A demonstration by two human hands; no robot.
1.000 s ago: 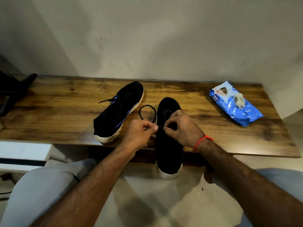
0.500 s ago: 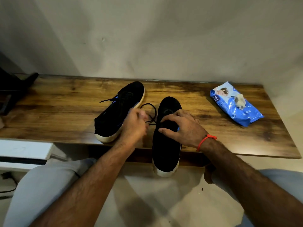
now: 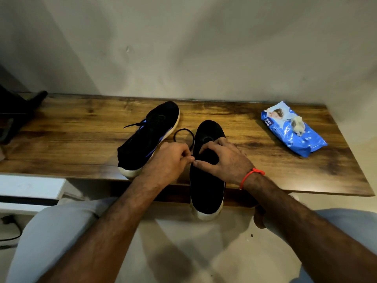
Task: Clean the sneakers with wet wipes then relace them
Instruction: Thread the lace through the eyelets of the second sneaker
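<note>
Both-hand grip: left hand [image 3: 169, 160], right hand [image 3: 222, 160] on black lace [image 3: 184, 132].

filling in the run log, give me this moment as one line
stage: relacing | left hand: pinches black lace | right hand: on right sneaker | left sneaker: on table

A wooden bench [image 3: 61, 139] is standing against a plain grey wall [image 3: 183, 48], light is glaring along its right edge, and pale floor [image 3: 193, 252] is spreading below.
</note>
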